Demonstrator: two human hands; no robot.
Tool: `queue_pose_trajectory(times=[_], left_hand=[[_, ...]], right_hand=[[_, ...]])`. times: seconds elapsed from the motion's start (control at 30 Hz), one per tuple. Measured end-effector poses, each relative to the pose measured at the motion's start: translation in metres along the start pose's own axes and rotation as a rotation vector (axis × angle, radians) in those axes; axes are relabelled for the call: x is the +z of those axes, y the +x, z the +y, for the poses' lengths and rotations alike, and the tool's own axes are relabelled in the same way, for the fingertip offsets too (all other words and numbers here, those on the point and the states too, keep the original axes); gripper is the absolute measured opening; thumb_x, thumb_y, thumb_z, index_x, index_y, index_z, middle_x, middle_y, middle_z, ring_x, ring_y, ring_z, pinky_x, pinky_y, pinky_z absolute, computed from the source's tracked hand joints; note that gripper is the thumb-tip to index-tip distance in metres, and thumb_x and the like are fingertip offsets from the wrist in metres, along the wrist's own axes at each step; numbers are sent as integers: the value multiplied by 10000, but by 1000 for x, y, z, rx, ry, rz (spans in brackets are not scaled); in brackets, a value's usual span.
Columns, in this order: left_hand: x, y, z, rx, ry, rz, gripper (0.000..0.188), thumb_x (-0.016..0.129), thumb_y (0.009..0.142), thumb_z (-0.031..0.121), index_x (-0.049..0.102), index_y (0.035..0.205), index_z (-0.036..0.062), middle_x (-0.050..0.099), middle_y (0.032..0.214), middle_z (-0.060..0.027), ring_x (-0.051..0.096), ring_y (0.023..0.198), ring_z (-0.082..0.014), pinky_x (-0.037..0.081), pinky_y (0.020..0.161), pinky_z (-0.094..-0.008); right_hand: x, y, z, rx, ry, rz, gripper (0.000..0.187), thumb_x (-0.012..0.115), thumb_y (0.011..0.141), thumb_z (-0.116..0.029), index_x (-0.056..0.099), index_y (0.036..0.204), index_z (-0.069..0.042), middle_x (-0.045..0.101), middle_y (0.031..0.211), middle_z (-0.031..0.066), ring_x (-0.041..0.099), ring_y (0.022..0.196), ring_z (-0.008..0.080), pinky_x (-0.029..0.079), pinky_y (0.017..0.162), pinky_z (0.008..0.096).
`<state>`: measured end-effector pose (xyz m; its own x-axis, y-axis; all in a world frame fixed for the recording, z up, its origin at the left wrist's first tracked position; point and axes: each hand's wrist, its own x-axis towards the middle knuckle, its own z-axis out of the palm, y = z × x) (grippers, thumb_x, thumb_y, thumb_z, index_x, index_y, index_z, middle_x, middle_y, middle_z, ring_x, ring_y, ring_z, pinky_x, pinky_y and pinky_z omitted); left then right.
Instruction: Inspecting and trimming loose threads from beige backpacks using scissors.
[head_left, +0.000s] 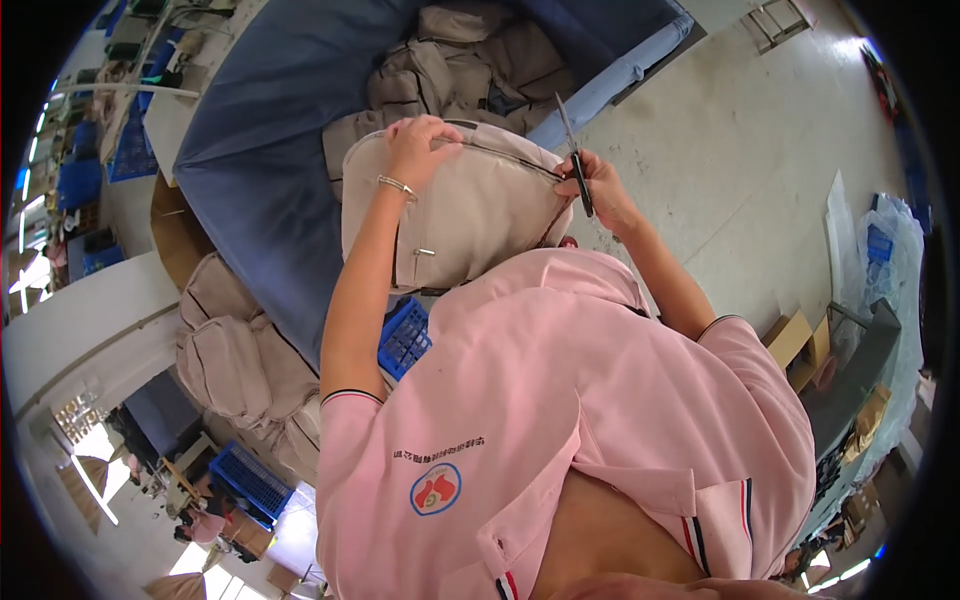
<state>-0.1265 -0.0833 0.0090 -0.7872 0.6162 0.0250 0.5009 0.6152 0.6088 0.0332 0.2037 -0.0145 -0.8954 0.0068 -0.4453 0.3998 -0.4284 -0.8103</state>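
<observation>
A bulky beige bag with dark seams and a small metal zipper pull rests against my front, at the edge of a blue fabric bin. My left hand lies over its top edge, fingers bent around the rim and thumb on the near panel. At the bag's right corner, my right hand is closed around black-handled scissors, their slim blades pointing up and away. The fingertips of that hand also touch the bag's dark edging. The bag's underside is hidden.
The blue fabric bin holds several similar beige bags. More beige bags are piled at the left, near a blue plastic basket. Cardboard and plastic-wrapped goods stand at the right beyond the grey floor.
</observation>
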Motion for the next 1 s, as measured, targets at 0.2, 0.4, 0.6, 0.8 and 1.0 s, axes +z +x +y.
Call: queue_pose_trajectory(times=[0.2, 0.4, 0.6, 0.8, 1.0], left_hand=[[-10, 8, 3, -9, 14, -135, 125, 704, 811, 294, 700, 880, 190, 621, 954, 59, 555, 960, -148, 259, 1003, -385], [-6, 1, 7, 99, 36, -27, 86, 694, 833, 262, 685, 874, 187, 624, 901, 64, 552, 933, -143, 270, 947, -364], [-3, 0, 6, 98, 29, -12, 80, 695, 834, 256, 685, 872, 187, 630, 886, 63, 553, 935, -140, 275, 926, -357], [-4, 0, 6, 99, 21, -1, 78, 694, 837, 252, 688, 872, 183, 633, 893, 59, 549, 935, -142, 266, 948, -351], [-3, 1, 3, 73, 3, -33, 83, 698, 833, 249, 690, 871, 176, 632, 889, 57, 550, 943, -139, 258, 960, -350]], right_hand=[[5, 12, -13, -113, -510, 10, 238, 760, 758, -135, 589, 877, -20, 618, 831, 55, 554, 702, 157, 450, 633, 283], [2, 18, -32, -595, -1357, -20, 501, 703, 831, -478, 568, 994, -24, 578, 937, 164, 598, 832, 359, 493, 694, 433], [0, 31, -43, -626, -1596, -176, 622, 657, 820, -602, 531, 983, -16, 556, 965, 166, 602, 903, 377, 502, 727, 462], [12, 39, -41, -618, -1613, -220, 643, 643, 825, -624, 530, 973, -8, 587, 939, 187, 626, 823, 385, 495, 689, 475], [8, 43, -31, -662, -1574, -235, 563, 663, 841, -552, 541, 943, -12, 613, 860, 196, 623, 725, 401, 495, 646, 480]])
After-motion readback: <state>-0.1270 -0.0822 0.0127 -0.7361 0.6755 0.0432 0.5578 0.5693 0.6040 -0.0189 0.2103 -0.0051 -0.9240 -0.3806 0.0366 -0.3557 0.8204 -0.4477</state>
